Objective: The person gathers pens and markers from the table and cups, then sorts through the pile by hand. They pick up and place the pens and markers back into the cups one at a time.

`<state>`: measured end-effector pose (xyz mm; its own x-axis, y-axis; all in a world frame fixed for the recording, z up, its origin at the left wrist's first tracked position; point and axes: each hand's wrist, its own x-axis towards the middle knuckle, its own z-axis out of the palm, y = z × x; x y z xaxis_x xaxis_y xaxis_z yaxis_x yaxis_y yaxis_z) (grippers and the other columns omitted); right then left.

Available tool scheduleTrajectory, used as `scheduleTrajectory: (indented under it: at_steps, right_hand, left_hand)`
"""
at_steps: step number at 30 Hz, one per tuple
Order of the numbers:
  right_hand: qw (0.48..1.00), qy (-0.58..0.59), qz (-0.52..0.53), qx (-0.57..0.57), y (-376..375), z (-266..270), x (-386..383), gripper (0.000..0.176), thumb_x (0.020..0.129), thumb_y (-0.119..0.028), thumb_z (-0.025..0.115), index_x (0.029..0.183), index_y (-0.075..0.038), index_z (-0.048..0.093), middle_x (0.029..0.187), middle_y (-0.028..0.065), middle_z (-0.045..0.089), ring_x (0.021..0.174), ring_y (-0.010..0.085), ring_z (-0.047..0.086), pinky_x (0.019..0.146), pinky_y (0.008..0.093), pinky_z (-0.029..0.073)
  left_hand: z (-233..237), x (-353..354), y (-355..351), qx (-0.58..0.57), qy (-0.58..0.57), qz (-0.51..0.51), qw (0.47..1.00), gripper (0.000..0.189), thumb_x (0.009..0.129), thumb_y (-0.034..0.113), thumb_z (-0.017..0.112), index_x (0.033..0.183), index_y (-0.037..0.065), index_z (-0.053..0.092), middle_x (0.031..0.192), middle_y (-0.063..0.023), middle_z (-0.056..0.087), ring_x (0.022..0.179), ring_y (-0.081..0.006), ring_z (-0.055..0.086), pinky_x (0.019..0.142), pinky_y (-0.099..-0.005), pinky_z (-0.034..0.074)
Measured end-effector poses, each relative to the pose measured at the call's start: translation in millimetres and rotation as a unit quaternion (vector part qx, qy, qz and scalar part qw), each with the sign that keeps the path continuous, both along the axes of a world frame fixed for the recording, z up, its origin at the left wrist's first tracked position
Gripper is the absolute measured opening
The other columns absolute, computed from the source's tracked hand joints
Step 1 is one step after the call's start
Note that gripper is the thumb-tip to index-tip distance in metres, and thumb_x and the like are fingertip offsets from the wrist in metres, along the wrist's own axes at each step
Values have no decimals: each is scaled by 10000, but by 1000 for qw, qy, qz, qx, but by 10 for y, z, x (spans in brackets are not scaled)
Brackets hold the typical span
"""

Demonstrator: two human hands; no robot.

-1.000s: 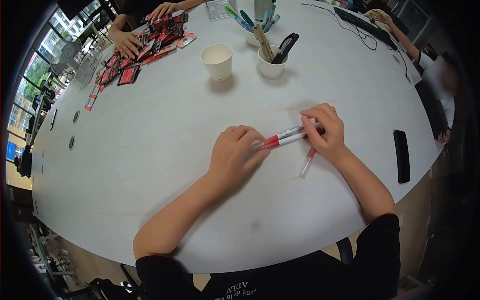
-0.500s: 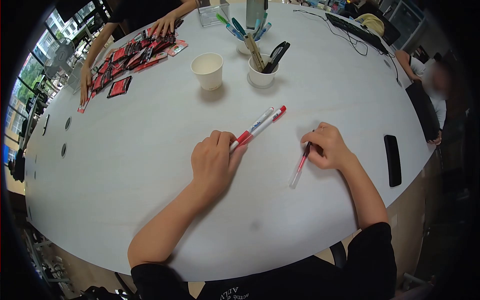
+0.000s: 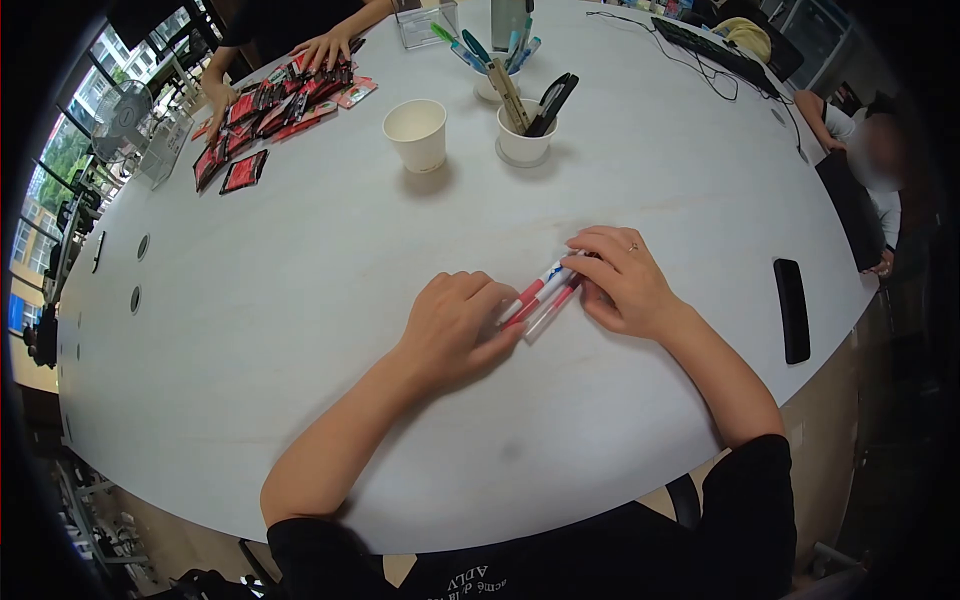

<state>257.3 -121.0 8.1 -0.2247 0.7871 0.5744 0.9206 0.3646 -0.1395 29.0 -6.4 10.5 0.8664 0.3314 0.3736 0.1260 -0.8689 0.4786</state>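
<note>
Several red, white and clear pens (image 3: 541, 293) lie side by side between my two hands, slanting up to the right. My left hand (image 3: 455, 325) is closed round their lower-left ends. At their upper-right ends is my right hand (image 3: 622, 280), its fingers bent over the pens and closed on them. The pens' far ends are partly hidden under the right fingers. Beyond the hands stand an empty white paper cup (image 3: 416, 136) and a white cup (image 3: 522, 146) holding dark and tan pens.
Another cup (image 3: 490, 88) holds blue and green pens. A co-worker's hands touch a pile of red packets (image 3: 270, 108) at the far left. A black phone-like object (image 3: 791, 311) lies right, a keyboard (image 3: 712, 52) far right. Another person sits at the right edge.
My right hand has moved left, bringing its pen beside the pens in my left hand. My left hand has shifted slightly right. The co-worker's lower hand has moved up to the packet pile.
</note>
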Motion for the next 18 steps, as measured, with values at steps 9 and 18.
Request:
scheduleTrajectory:
  at_steps: [9, 18]
  right_hand:
    - [996, 13, 48, -77, -34, 27, 42, 345, 568, -61, 604, 913, -77, 591, 863, 62, 523, 809, 247, 493, 786, 368, 376]
    - [996, -8, 30, -86, -10, 9, -15, 250, 535, -64, 585, 770, -66, 500, 723, 76, 437, 679, 253, 426, 657, 351, 333]
  left_hand:
    - [7, -13, 5, -15, -26, -49, 998, 254, 748, 241, 732, 939, 95, 648, 721, -18, 593, 662, -198, 553, 635, -328, 410]
    - [-4, -13, 22, -16, -18, -43, 999, 289, 743, 251, 750, 957, 92, 636, 738, -17, 605, 688, -189, 574, 649, -320, 422]
